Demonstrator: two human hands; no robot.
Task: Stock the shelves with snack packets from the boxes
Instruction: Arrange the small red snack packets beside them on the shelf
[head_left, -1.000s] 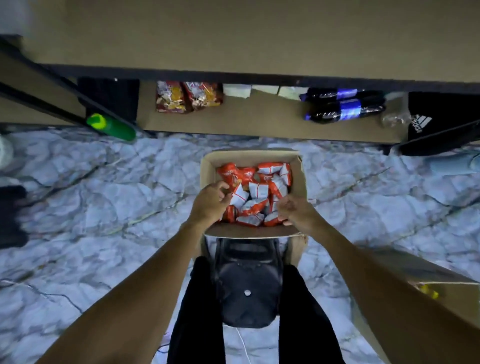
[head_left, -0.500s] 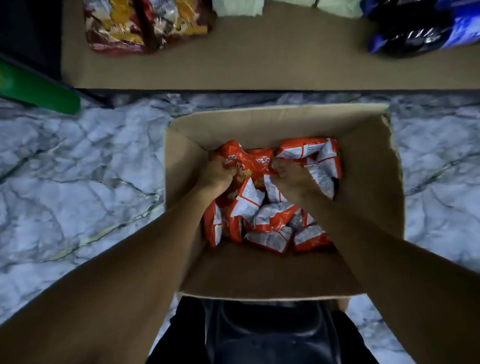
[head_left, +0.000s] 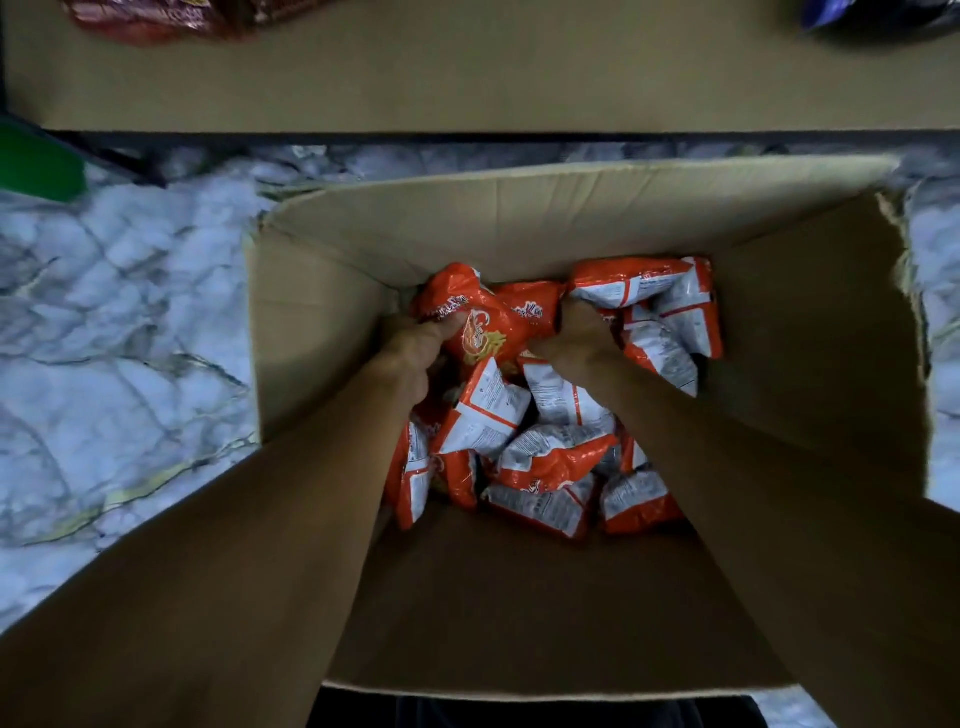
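An open cardboard box (head_left: 322, 332) stands on the marble floor, holding several orange-and-white snack packets (head_left: 550, 457). Both my arms reach down into it. My left hand (head_left: 415, 348) grips the left side of an orange packet with a shrimp picture (head_left: 488, 332) that lies on top at the far side of the pile. My right hand (head_left: 579, 338) curls its fingers round the packets just right of it; its fingertips are hidden among them. The low brown shelf (head_left: 467, 88) runs across the top of the view, beyond the box.
Red snack bags (head_left: 156, 15) lie on the shelf at the top left, and a dark bottle (head_left: 883, 15) at the top right. A green object (head_left: 36, 166) pokes in at the left edge. Marble floor (head_left: 119, 338) surrounds the box.
The camera has dropped much closer to the box. Both hands went from the packets near the front rim deeper in, to the far packets, and closed on them.
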